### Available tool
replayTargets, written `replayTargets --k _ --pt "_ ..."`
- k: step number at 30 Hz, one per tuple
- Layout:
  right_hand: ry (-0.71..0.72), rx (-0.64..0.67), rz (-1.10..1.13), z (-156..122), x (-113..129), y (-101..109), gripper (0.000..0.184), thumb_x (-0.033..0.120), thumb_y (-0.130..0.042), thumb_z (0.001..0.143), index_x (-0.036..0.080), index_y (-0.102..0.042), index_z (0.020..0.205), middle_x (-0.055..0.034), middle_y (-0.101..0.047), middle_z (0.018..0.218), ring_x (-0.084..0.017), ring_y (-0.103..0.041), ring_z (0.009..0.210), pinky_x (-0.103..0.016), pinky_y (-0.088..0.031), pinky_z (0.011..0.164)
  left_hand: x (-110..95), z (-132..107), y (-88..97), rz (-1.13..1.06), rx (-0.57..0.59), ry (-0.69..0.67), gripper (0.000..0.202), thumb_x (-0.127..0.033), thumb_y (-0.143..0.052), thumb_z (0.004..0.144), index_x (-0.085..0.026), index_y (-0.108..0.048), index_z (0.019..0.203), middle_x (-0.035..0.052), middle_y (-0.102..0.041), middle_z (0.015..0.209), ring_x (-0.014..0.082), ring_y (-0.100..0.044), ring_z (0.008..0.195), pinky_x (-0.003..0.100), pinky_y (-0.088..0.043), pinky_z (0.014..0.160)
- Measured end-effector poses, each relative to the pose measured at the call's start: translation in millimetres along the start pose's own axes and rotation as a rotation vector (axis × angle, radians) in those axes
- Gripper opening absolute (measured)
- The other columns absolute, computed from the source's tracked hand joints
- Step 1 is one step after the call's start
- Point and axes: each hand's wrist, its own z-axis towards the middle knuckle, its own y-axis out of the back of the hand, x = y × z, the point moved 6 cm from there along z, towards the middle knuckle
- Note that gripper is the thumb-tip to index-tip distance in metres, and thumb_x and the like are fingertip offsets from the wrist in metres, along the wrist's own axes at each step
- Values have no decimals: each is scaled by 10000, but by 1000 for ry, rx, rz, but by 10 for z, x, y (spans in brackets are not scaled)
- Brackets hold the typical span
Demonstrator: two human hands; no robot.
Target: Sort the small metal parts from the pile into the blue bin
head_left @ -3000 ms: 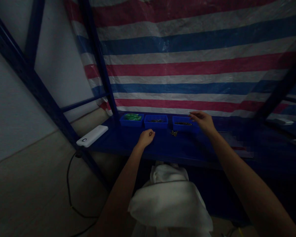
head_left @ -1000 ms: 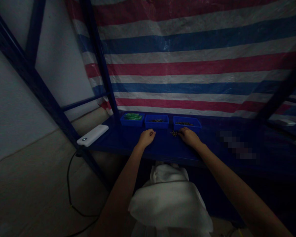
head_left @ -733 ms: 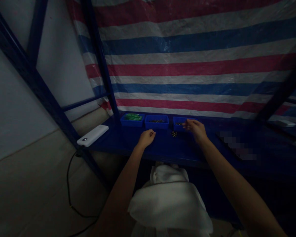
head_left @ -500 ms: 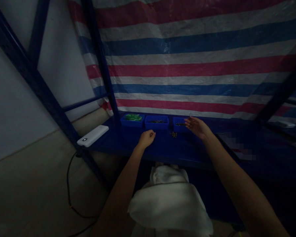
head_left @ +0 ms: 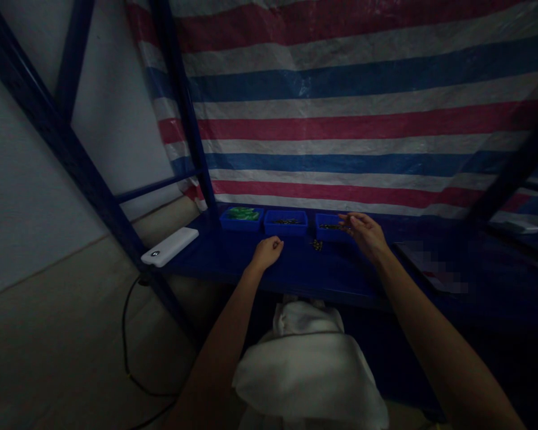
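My left hand (head_left: 268, 252) rests at the front of the blue shelf, its fingers curled closed; whatever may be inside it is hidden. My right hand (head_left: 366, 234) hovers at the right side of the right blue bin (head_left: 326, 234), fingers bent and loosely apart, with nothing visible between them. Small dark metal pieces (head_left: 329, 226) lie in that bin, too dim to name. In front of it, on the shelf, is a small pile of brass-coloured pieces (head_left: 316, 245). The middle blue bin (head_left: 286, 229) holds more small metal parts (head_left: 287, 221).
At the left, a third blue bin (head_left: 242, 226) holds green pieces (head_left: 243, 213). A white power bank-like box (head_left: 170, 246) lies at the shelf's left end. Blue uprights (head_left: 186, 119) frame the shelf, and a striped sheet (head_left: 318, 125) hangs behind. A flat dark object (head_left: 424, 263) lies right.
My right hand has shifted slightly right, and its fingers have bent closer together beside the right bin. My left hand has stayed in place, closed.
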Motion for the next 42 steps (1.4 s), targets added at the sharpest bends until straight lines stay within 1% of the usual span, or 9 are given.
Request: replayTargets --k 3,6,9,13,15,18,25,31,42 --pt "-13 -22 23 98 -31 52 283 440 -619 710 222 -559 881 -58 -667 968 -153 -632 794 -330 -505 727 1 -3 4 -3 0 6 250 -335 -452 812 -158 -589 701 4 -600 646 92 -509 589 199 -350 568" --pt "-31 -133 -104 257 -83 159 263 422 -607 712 206 -572 856 -42 -667 813 -138 -614 669 -300 -501 653 -1 -5 6 -9 -2 6 255 -338 -450 813 -157 -589 699 3 -598 640 92 -504 581 201 -351 566" --pt "-9 -180 -451 370 -85 212 274 385 -592 724 176 -589 900 -57 -660 759 -163 -610 658 -312 -489 651 0 -2 2 -11 -2 3 252 -335 -453 812 -156 -590 698 6 -603 646 92 -506 584 202 -354 573" --pt "128 -60 -1049 314 -15 77 313 306 -540 774 140 -585 1036 -113 -668 895 -221 -617 815 -354 -452 767 18 9 -11 -2 -6 15 249 -336 -459 811 -155 -599 712 9 -608 652 93 -509 588 201 -353 568" --pt "185 -7 -1196 205 2 -28 291 299 -485 813 135 -589 1030 -123 -662 932 -225 -610 852 -344 -438 782 22 12 -13 0 -8 18 249 -335 -458 812 -155 -600 713 10 -611 657 94 -511 592 200 -354 569" --pt "194 62 -1239 21 -28 -200 261 334 -442 841 158 -605 944 -104 -663 907 -205 -610 832 -303 -435 743 8 8 -6 -2 -6 13 247 -332 -458 813 -156 -598 710 10 -615 665 94 -517 599 200 -360 580" --pt "-34 242 -1299 -229 -280 -475 225 368 -484 812 185 -614 834 -78 -671 789 -183 -615 727 -259 -400 611 -34 -11 26 7 -2 10 241 -326 -458 811 -157 -590 700 10 -609 651 95 -514 588 205 -350 575" --pt "-69 307 -1274 -233 -378 -528 213 352 -516 792 189 -625 876 -71 -678 840 -170 -621 775 -240 -405 640 -48 -14 31 -1 -4 3 249 -331 -450 811 -157 -583 691 5 -602 642 92 -506 577 205 -341 566" --pt "-65 404 -1331 -195 -398 -487 181 189 -516 746 165 -638 877 -94 -650 931 -178 -608 840 -240 -408 701 -68 -14 39 7 2 15 234 -314 -461 810 -151 -598 712 14 -620 673 95 -518 601 203 -353 586"
